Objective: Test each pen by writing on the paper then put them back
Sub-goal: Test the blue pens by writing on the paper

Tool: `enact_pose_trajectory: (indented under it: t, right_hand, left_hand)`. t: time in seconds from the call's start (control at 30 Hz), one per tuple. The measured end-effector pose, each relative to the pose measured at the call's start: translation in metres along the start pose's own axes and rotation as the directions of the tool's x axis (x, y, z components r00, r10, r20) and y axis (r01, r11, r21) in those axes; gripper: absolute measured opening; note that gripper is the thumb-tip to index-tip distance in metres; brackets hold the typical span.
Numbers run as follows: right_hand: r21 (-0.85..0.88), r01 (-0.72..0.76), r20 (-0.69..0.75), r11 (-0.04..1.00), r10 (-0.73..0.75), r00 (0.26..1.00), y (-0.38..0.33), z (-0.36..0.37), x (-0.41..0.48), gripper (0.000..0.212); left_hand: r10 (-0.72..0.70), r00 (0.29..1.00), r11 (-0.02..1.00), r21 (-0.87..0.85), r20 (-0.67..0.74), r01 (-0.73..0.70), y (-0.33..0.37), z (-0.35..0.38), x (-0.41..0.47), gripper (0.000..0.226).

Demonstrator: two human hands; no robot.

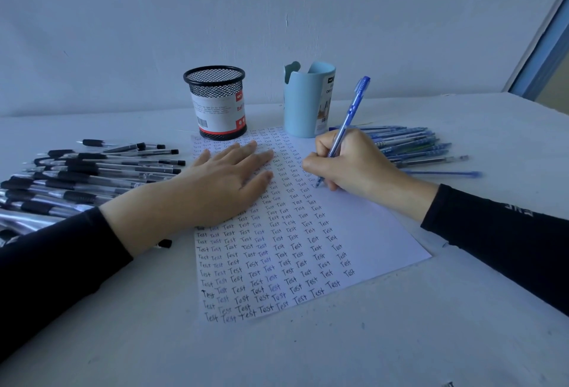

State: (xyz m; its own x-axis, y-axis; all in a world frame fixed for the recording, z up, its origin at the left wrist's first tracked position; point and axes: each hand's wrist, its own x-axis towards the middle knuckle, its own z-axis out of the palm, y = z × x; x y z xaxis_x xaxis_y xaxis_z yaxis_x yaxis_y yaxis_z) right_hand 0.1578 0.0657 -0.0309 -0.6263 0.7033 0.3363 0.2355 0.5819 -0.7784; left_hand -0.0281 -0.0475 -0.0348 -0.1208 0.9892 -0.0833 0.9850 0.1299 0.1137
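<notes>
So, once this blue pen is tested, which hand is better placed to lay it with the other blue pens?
Right, probably. The right hand grips the blue pen, and the blue pile lies close beside it. The left hand lies flat on the paper, next to the black pens.

White table [308, 352], pale wall [123, 17] behind — window frame [549, 48] far right.

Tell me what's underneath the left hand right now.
The left hand lies flat on the paper, which is filled with rows of the word Test. Whatever writing sits beneath the palm is covered.
</notes>
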Motion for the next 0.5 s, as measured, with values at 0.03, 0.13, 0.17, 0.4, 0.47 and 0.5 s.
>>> enact_pose_trajectory:
  t: [0.03, 0.13, 0.17, 0.4, 0.47, 0.5]
  right_hand:
    - [0.001, 0.003, -0.009, 1.000, -0.003, 1.000, -0.0003, -0.0002, -0.0003, 0.039]
    - [0.002, 0.009, -0.031, 1.000, -0.009, 0.999, -0.0009, -0.0003, -0.0004, 0.036]
    - [-0.001, 0.008, -0.025, 1.000, -0.008, 1.000, -0.0007, -0.0002, -0.0001, 0.036]
    - [0.011, 0.001, -0.031, 1.000, -0.001, 1.000, 0.0024, -0.0002, 0.0012, 0.040]
    - [0.008, 0.003, -0.047, 1.000, -0.002, 0.999, 0.0032, -0.0001, 0.0017, 0.041]
    - [0.002, 0.006, -0.046, 1.000, -0.006, 0.999, 0.0035, -0.0001, 0.0021, 0.041]
  left_hand:
    - [0.000, 1.000, 1.000, 0.000, 0.000, 0.000, -0.0002, -0.0002, 0.0001, 0.062]
    - [0.001, 1.000, 1.000, 0.002, 0.000, -0.001, -0.0003, -0.0005, 0.0001, 0.062]
    - [0.001, 1.000, 1.000, 0.003, 0.001, -0.001, -0.0003, -0.0003, 0.0002, 0.062]
    - [0.002, 1.000, 1.000, 0.000, 0.000, -0.002, -0.0009, 0.0002, 0.0007, 0.062]
    - [0.002, 1.000, 1.000, 0.001, 0.002, -0.002, -0.0010, 0.0001, 0.0009, 0.062]
    - [0.002, 1.000, 1.000, 0.002, 0.003, -0.002, -0.0010, 0.0001, 0.0010, 0.062]
